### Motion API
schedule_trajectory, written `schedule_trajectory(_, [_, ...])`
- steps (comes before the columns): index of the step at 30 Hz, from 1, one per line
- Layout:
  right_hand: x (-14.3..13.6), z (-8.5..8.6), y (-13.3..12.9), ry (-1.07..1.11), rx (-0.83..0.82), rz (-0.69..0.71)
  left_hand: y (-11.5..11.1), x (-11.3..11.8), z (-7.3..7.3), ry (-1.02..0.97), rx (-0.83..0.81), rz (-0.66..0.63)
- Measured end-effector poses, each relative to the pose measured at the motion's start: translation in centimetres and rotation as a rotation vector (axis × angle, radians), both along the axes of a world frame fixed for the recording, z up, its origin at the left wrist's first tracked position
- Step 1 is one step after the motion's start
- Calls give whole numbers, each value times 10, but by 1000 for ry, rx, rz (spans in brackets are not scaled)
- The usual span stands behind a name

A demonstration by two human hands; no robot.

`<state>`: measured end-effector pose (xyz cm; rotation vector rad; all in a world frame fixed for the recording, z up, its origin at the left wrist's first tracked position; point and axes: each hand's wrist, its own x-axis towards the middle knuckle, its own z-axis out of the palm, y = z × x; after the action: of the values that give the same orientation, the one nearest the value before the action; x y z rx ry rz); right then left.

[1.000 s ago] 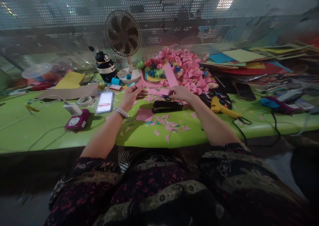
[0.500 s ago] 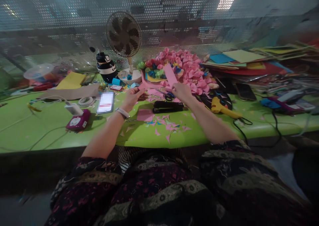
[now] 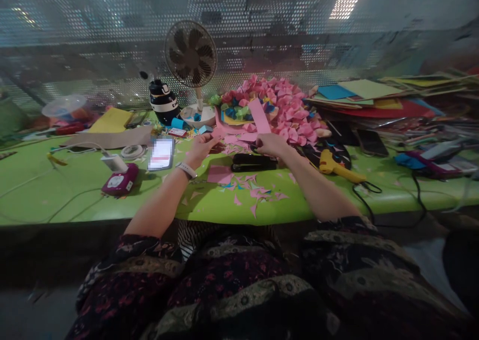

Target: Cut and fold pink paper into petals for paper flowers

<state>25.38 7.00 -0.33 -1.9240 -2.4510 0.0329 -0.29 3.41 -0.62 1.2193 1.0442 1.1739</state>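
My left hand (image 3: pixel 202 146), a pale band on its wrist, pinches the edge of a piece of pink paper (image 3: pixel 221 129). Closed over the dark handles of a pair of scissors, my right hand (image 3: pixel 272 144) hides most of them. Just behind its fingers a pink paper strip (image 3: pixel 259 115) slants up against the heap of folded pink paper pieces (image 3: pixel 290 111). In front of both hands lie a black stapler (image 3: pixel 253 163), a pink paper square (image 3: pixel 219 174) and many small pink and blue scraps (image 3: pixel 258 192).
A phone (image 3: pixel 160 154), purple adapter (image 3: pixel 120 180), black bottle (image 3: pixel 163 103) and small fan (image 3: pixel 191 55) stand left. On the right are a yellow glue gun (image 3: pixel 340 167) with its cord, a dark phone (image 3: pixel 371 143) and stacked coloured sheets (image 3: pixel 359 90). The green table (image 3: pixel 209 212) ends near my body.
My right hand has come down slightly from the pink strip onto the scissors, covering their handles. My left hand keeps its pinch on the pink paper. The whole view has shifted a little.
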Motion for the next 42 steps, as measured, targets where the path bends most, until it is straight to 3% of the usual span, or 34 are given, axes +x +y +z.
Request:
schedule_trajectory(12, [-4,21,-7,-55,-160,-54,2,-1,-3,28,-19,-12])
schedule_trajectory(23, [-2,20,-3,-133,-234,44,2,-1,-3,30,-18,-19])
schedule_trajectory(28, [1,24,-4,-79,-276,0,2,-1,-2,34,-18,-15])
schedule_trajectory(31, [9,27,-4,90,-323,6,2,-1,-3,26,-20,-23])
schedule_trajectory(36, [24,28,-5,579,-408,15,1,0,-3,-42,50,-14])
schedule_trajectory(42, [16,31,-16,1179,-478,41,-3,4,-1,-127,206,55])
